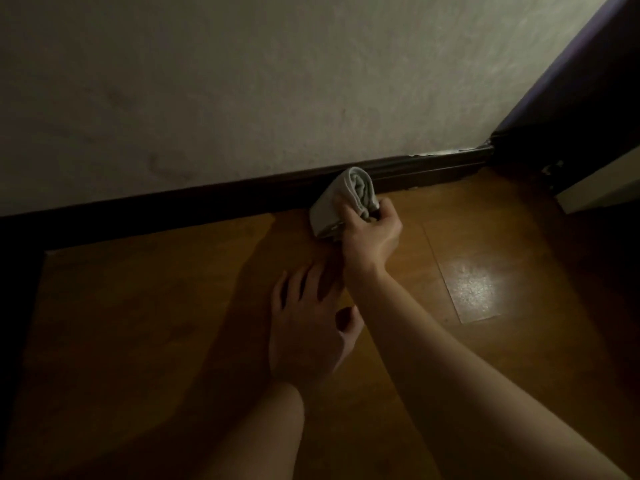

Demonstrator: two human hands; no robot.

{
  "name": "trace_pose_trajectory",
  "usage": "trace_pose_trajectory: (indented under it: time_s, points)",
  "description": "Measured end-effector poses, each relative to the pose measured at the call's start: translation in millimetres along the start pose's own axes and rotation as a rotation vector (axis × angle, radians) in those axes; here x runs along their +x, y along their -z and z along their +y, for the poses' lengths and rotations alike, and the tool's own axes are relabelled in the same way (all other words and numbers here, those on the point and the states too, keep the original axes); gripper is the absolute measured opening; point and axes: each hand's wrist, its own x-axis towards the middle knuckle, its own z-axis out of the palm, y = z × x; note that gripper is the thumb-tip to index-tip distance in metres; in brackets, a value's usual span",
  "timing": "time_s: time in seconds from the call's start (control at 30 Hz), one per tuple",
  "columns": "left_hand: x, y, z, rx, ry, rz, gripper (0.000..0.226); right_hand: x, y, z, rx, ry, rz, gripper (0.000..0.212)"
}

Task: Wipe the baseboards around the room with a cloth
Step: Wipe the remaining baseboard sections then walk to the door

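Note:
A dark brown baseboard (194, 202) runs along the foot of the pale wall, from the left edge to the corner at the right. My right hand (372, 233) grips a folded grey cloth (346, 199) and holds it against the baseboard near the middle of the view. My left hand (308, 327) rests on the wooden floor below it, fingers spread and straight, holding nothing. My right forearm crosses over the fingertips of the left hand.
The wooden floor (156, 323) shows a bright patch of reflected light (476, 285) at the right. A dark purple door frame or panel (571, 98) stands at the right corner. Something dark borders the floor at the far left (17, 306).

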Motion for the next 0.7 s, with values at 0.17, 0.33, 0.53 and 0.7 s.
trace_pose_trajectory:
  time_s: [0.17,0.33,0.53,0.7]
  points:
    - [0.1,-3.2,-4.3,0.008,0.008,-0.054,0.053,37.2,40.6,-14.2,-0.126,0.113,0.082,0.014]
    - [1.7,-2.2,-1.7,0.038,0.008,-0.062,0.057,75.0,79.3,-25.8,-0.136,0.137,0.162,0.017]
    - [2.4,-0.7,2.0,0.050,0.040,-0.096,0.060,89.5,92.2,-23.0,-0.207,0.203,0.085,0.022]
    - [2.1,-0.4,2.9,0.060,0.057,-0.122,0.060,111.9,114.9,-27.6,-0.157,0.172,0.197,0.017]
